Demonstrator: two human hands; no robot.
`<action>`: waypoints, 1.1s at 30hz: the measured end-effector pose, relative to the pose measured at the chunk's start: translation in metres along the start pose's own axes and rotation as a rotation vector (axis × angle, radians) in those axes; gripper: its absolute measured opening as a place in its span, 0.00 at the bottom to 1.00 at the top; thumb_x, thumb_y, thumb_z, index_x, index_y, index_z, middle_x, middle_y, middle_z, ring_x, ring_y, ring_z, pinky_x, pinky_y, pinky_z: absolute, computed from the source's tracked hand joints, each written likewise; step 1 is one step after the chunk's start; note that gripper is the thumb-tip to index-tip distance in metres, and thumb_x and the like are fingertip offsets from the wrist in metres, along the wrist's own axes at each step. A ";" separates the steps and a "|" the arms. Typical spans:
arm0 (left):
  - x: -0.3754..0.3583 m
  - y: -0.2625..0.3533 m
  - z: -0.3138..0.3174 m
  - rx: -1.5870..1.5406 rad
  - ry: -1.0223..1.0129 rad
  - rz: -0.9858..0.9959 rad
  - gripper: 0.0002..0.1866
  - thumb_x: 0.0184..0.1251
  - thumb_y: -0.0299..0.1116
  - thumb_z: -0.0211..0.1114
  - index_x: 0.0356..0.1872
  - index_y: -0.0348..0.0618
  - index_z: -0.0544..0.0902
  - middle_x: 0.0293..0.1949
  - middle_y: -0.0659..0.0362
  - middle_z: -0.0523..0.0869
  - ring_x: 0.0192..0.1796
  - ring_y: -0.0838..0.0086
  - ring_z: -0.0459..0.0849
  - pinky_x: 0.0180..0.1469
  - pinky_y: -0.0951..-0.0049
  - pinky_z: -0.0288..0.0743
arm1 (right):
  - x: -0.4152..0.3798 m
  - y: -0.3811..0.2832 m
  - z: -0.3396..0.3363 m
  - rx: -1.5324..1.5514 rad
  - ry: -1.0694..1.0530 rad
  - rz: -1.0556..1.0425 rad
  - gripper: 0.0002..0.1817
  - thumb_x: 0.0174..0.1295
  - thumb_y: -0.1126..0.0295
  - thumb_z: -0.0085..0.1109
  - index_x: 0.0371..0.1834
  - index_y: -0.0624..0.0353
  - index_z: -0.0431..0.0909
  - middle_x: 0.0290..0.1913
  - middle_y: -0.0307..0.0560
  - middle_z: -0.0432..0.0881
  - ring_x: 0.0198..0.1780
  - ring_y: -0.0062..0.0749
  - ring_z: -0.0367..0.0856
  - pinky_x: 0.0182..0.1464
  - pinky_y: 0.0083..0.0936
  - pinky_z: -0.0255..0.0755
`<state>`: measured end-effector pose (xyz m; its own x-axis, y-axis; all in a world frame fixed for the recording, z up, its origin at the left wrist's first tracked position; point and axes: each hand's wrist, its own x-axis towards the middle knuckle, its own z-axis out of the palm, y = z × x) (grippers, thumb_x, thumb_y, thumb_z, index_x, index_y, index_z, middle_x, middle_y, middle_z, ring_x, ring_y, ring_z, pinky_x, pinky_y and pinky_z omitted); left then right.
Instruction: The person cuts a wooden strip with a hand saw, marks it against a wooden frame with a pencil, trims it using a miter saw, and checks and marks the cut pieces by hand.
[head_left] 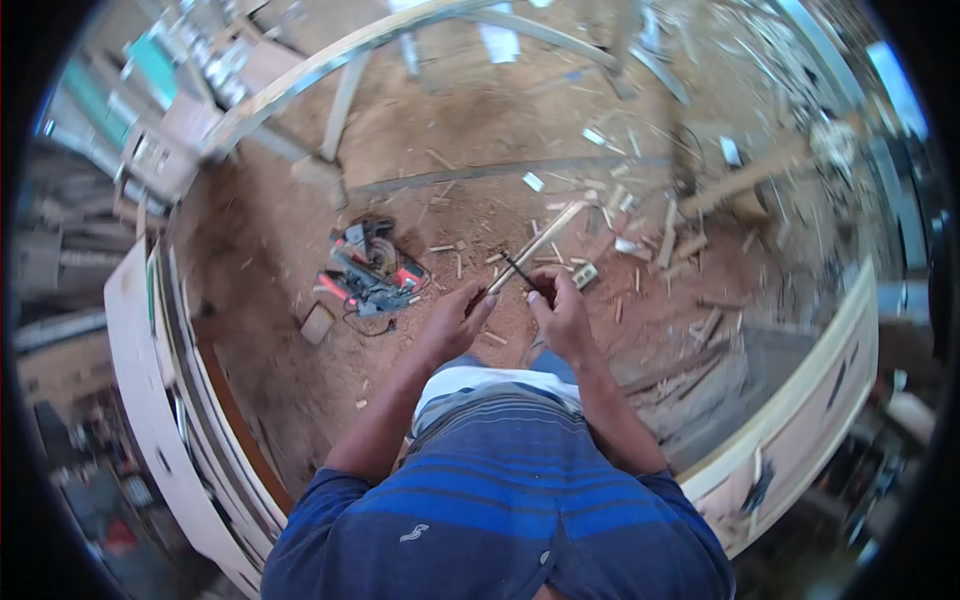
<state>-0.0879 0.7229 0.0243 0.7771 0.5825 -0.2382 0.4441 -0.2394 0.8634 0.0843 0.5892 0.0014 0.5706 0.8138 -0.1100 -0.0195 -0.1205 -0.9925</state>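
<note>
My left hand [463,316] is closed around the lower end of a thin wooden strip [545,237], which slants up and away to the right. My right hand [562,316] grips a slim dark stick-like tool [519,269]. That tool crosses over the strip near my left fingers; its exact kind is too small to make out. Both hands are close together in front of my waist, above the littered ground.
A red and black power saw [370,265] sits on the dirt floor at left. Wood offcuts [668,240] and shavings litter the ground. Pale boards [135,330] stand at left, another panel [800,420] at right. A wooden frame [345,60] arches across the far side.
</note>
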 end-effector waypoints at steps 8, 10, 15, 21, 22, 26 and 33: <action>0.031 0.018 0.002 -0.216 0.443 -0.184 0.20 0.79 0.43 0.66 0.57 0.35 0.85 0.35 0.46 0.88 0.36 0.60 0.85 0.41 0.60 0.77 | 0.161 -0.049 -0.002 -0.046 -0.476 0.169 0.14 0.76 0.61 0.66 0.51 0.62 0.82 0.36 0.33 0.83 0.36 0.15 0.76 0.39 0.18 0.71; 0.044 0.017 -0.009 -0.286 0.488 -0.269 0.20 0.79 0.44 0.66 0.55 0.35 0.85 0.34 0.47 0.87 0.36 0.60 0.84 0.42 0.60 0.77 | 0.195 -0.053 0.018 -0.043 -0.603 0.196 0.14 0.77 0.61 0.65 0.51 0.62 0.83 0.36 0.33 0.83 0.35 0.15 0.76 0.39 0.18 0.71; 0.109 -0.028 -0.027 -0.402 0.674 -0.323 0.18 0.81 0.45 0.64 0.43 0.35 0.83 0.28 0.60 0.80 0.31 0.76 0.77 0.34 0.69 0.71 | 0.280 -0.024 0.081 -0.023 -0.846 0.360 0.16 0.82 0.58 0.58 0.52 0.62 0.82 0.38 0.34 0.84 0.37 0.15 0.77 0.39 0.18 0.71; 0.197 -0.046 -0.079 -0.466 0.836 -0.313 0.20 0.82 0.46 0.61 0.51 0.34 0.82 0.33 0.54 0.83 0.36 0.67 0.83 0.41 0.64 0.77 | 0.362 -0.057 0.150 -0.277 -1.133 0.295 0.26 0.88 0.57 0.41 0.76 0.66 0.72 0.54 0.44 0.80 0.55 0.23 0.77 0.62 0.25 0.71; 0.202 -0.047 -0.088 -0.478 0.869 -0.334 0.19 0.81 0.44 0.63 0.52 0.34 0.82 0.34 0.53 0.84 0.36 0.67 0.82 0.41 0.64 0.77 | 0.373 -0.053 0.162 -0.270 -1.159 0.223 0.27 0.88 0.57 0.41 0.77 0.65 0.72 0.55 0.44 0.79 0.57 0.24 0.77 0.63 0.25 0.71; 0.201 -0.036 -0.122 -0.473 1.001 -0.472 0.19 0.75 0.36 0.70 0.60 0.36 0.81 0.36 0.52 0.85 0.36 0.72 0.79 0.40 0.65 0.75 | 0.390 -0.061 0.208 -0.342 -1.329 0.081 0.28 0.88 0.56 0.40 0.80 0.63 0.69 0.68 0.51 0.77 0.68 0.35 0.75 0.73 0.30 0.65; 0.206 -0.074 -0.101 -0.851 1.506 -0.485 0.17 0.74 0.39 0.72 0.52 0.36 0.84 0.33 0.44 0.86 0.32 0.61 0.84 0.38 0.60 0.76 | 0.406 -0.029 0.284 -0.503 -1.879 -0.025 0.30 0.88 0.54 0.39 0.83 0.61 0.65 0.71 0.51 0.76 0.66 0.33 0.76 0.68 0.30 0.69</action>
<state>-0.0059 0.9392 -0.0435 -0.5881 0.7218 -0.3648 -0.2197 0.2916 0.9310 0.0833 1.0848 -0.0293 -0.9047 0.2504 -0.3447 0.3678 0.0507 -0.9285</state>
